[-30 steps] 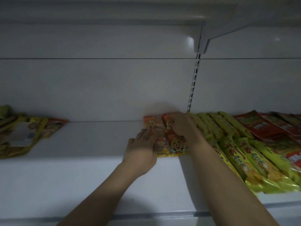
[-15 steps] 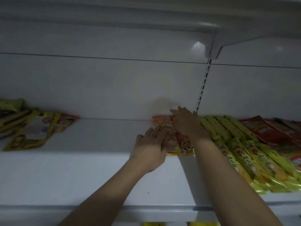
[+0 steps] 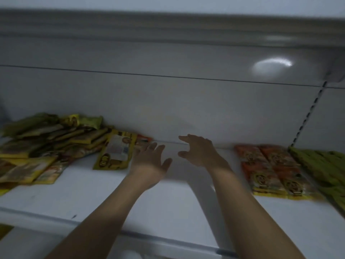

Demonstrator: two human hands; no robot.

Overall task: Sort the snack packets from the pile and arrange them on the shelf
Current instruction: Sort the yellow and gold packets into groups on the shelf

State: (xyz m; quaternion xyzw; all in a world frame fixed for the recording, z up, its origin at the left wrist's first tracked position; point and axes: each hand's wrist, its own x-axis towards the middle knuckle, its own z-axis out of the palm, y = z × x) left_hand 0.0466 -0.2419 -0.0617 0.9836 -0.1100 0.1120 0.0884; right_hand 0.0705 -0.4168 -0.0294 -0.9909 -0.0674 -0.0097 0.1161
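Partly done: orange packets [image 3: 270,171] and green packets [image 3: 324,165] lie in rows toward the right end of the shelf [image 3: 168,199]. An unsorted pile [image 3: 46,146] sits at its left end. The left hand [image 3: 149,161] and right hand [image 3: 199,152] hover between, fingers spread, empty.

- This is looking like a shop: a long white metal display shelf [image 3: 168,202] is running across the whole view, as in a store aisle.
- A slotted upright [image 3: 306,118] is climbing the plain back panel [image 3: 168,101] (a bracket is sitting at its top), and an upper shelf [image 3: 168,28] is hanging over above it.
- Just left of the upright, matching orange packets [image 3: 270,169] are lying in neat rows, and to its right green packets [image 3: 324,165] are lying in rows too.
- Far left of the upright, a loose pile [image 3: 46,146] of mixed, mostly yellow packets is sitting.
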